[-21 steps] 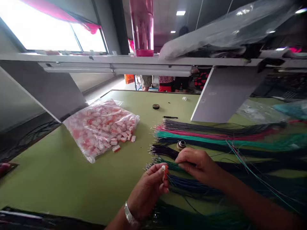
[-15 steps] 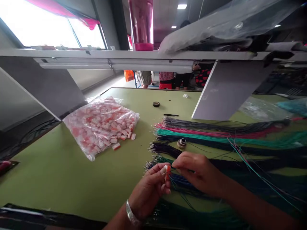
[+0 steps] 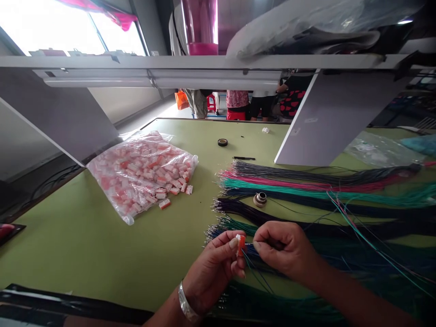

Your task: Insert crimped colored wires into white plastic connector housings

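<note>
My left hand [image 3: 221, 259] pinches a small orange and white connector housing [image 3: 241, 245] between thumb and fingers. A few thin green and blue wires [image 3: 255, 268] hang from the connector. Just to its right, my right hand [image 3: 282, 243] is closed in a pinch on a thin wire [image 3: 249, 244], whose end meets the connector's side; whether it sits inside I cannot tell. Behind and under my hands lie bundles of wires with metal terminals, among them a dark purple bundle [image 3: 238, 210] and a teal bundle [image 3: 259, 185].
A clear bag [image 3: 136, 175] of orange and white connectors lies at left, several spilled at its mouth. A tape roll [image 3: 222, 142], a black pen [image 3: 244, 158] and a small metal-topped ring [image 3: 260, 199] rest on the green table [image 3: 119, 259]. A shelf [image 3: 136, 62] spans above; people stand beyond.
My right hand has drawn slightly right from the connector, and the wire in its pinch now shows. My left hand still holds the connector. The view has tilted down a little.
</note>
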The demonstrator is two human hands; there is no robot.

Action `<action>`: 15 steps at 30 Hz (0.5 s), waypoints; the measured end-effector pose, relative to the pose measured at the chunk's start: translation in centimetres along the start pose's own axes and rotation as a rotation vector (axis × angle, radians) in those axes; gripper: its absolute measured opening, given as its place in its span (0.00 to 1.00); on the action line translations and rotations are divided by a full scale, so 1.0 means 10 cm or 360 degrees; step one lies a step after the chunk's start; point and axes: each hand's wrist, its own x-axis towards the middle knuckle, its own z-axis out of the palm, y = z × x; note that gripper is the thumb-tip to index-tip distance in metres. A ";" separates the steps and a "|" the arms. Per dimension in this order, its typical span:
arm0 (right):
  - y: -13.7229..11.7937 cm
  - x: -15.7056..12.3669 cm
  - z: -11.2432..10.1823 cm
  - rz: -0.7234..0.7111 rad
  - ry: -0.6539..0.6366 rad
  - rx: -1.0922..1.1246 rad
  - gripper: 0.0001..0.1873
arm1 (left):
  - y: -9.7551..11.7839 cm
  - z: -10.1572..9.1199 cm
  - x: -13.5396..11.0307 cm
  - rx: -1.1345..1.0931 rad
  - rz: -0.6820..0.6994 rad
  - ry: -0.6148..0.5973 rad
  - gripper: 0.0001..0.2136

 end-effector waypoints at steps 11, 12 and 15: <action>0.01 -0.03 0.00 -0.0018 -0.0014 -0.0027 0.08 | -0.03 -0.03 0.01 0.0012 -0.0035 -0.0029 0.09; 0.01 -0.03 0.00 -0.0024 -0.0011 -0.0035 0.08 | -0.03 -0.03 0.01 0.0014 -0.0037 -0.0029 0.09; 0.01 -0.04 0.00 -0.0033 -0.0010 -0.0055 0.08 | -0.03 -0.04 0.01 0.0004 -0.0034 -0.0023 0.09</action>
